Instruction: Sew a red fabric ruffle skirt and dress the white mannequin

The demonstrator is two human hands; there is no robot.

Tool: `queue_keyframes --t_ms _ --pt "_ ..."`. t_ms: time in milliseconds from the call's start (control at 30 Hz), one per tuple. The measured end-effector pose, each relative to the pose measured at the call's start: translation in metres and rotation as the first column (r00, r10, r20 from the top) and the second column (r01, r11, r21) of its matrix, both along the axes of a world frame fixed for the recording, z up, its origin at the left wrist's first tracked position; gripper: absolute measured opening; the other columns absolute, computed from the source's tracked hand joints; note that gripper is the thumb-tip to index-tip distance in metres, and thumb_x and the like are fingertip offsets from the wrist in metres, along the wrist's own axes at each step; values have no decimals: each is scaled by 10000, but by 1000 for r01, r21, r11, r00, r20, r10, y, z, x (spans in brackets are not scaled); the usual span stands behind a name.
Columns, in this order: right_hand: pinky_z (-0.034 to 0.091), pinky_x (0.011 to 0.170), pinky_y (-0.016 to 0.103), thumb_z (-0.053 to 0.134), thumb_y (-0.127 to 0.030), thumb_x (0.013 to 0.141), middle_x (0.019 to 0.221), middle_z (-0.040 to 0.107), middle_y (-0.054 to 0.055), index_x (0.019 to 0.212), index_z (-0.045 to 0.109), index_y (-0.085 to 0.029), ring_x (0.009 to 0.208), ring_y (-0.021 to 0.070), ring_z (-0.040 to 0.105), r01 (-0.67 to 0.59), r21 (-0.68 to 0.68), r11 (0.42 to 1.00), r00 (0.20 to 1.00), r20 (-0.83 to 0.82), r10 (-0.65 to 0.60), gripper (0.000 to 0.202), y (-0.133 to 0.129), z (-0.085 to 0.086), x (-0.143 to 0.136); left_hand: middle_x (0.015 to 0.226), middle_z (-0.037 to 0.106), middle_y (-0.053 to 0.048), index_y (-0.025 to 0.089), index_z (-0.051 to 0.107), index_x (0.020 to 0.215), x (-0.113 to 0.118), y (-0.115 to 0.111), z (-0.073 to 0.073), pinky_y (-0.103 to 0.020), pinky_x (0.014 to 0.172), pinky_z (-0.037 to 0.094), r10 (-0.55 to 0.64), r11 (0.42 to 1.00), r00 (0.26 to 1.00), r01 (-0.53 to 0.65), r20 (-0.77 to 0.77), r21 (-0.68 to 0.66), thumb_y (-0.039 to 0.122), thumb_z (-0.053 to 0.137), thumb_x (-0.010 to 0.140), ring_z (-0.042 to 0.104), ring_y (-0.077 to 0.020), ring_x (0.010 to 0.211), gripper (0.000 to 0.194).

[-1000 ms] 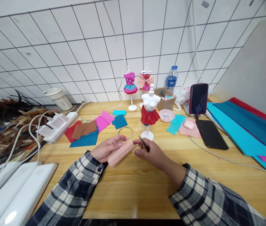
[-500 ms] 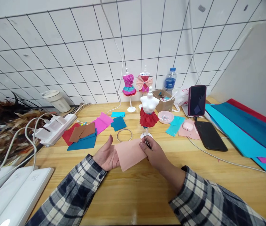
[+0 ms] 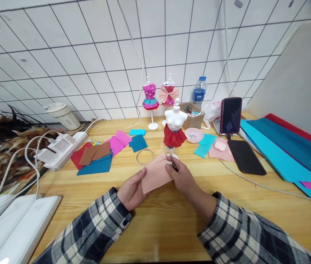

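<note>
A light pink sheet is held between both hands above the wooden table. My left hand grips its left edge, thumb on top and fingers underneath. My right hand pinches the sheet's right side and also holds small dark scissors, points upward. Just behind the sheet stands a small white mannequin in a red skirt; its base is partly covered by the sheet and hand. A thin ring lies behind my left hand.
Coloured pieces lie at left, near a power strip. Two dressed mannequins stand behind. A pink bowl, box, bottle, upright phone, black slab and long coloured sheets are at right.
My left hand has moved right and its thumb has closed onto the pink sheet. The sheet's far edge has risen slightly, with a fold or layer now showing near the top.
</note>
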State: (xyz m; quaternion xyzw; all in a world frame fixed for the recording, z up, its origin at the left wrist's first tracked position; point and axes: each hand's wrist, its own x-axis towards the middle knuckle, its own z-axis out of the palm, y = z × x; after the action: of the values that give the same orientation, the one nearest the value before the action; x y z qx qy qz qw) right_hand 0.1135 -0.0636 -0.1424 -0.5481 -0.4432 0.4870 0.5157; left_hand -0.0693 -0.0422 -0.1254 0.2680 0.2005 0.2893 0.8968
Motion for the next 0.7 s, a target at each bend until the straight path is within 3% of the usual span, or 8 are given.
queue_keyframes --t_ms 167,233,300,367,467,533,600,700 --pt "464 973 407 604 -489 784 1205 664 103 1191 616 -189 1106 260 609 -6 22 1000 999 45 5 506 1 1 -1 1417 555 -132 175 487 1417 7 -7 6 -375 1083 438 13 993 992 1 -127 115 200 679 856 541 -278 1294 594" --pt "523 830 376 550 -537 824 1100 682 90 1199 595 -201 961 235 651 -16 -4 1000 1000 24 16 506 0 2 -1 1379 589 -140 156 539 1374 7 -6 8 -376 1069 448 65 985 983 -34 -174 170 166 678 849 570 -279 1261 543" --pt "524 614 325 439 -588 877 869 673 49 1208 556 -201 698 187 643 -71 -78 994 997 -36 69 522 -1 5 -1 1311 645 -125 159 607 1302 5 -1 8 -334 1002 492 206 959 958 -157 -202 235 189 693 842 612 -257 1199 470" --pt "430 450 252 403 -611 891 650 562 -24 1144 550 -197 482 127 521 -154 -166 974 988 -34 151 507 -4 10 -1 1235 693 -90 194 644 1252 2 6 6 -264 887 529 387 898 897 -315 -214 307 202 739 803 647 -217 1118 460" --pt "285 363 179 415 -626 897 559 388 -89 977 530 -215 398 67 326 -289 -301 909 954 -19 298 434 -10 19 -4 1122 729 -60 213 672 1194 -3 15 2 -184 681 510 546 810 804 -434 -236 395 191 817 706 667 -152 911 510" --pt "261 340 165 322 -636 930 563 325 -105 925 476 -231 388 58 242 -382 -358 852 924 -126 362 433 -15 23 -8 1049 732 -54 190 690 1137 -4 17 0 -171 604 470 576 782 779 -439 -247 442 193 840 668 627 -111 767 492" --pt "325 339 178 251 -629 953 561 300 -115 904 433 -240 371 58 226 -454 -335 826 890 -222 399 432 -19 23 -11 1004 721 -45 178 687 1103 -4 16 -2 -181 597 454 583 770 771 -423 -257 478 206 840 665 587 -100 718 464" --pt "398 387 197 281 -637 950 568 420 -102 878 409 -229 366 59 362 -473 -249 845 880 -173 442 434 -21 17 -14 904 699 -27 167 672 1065 -5 15 -4 -203 600 443 574 758 768 -368 -283 538 238 824 688 550 -107 686 413"
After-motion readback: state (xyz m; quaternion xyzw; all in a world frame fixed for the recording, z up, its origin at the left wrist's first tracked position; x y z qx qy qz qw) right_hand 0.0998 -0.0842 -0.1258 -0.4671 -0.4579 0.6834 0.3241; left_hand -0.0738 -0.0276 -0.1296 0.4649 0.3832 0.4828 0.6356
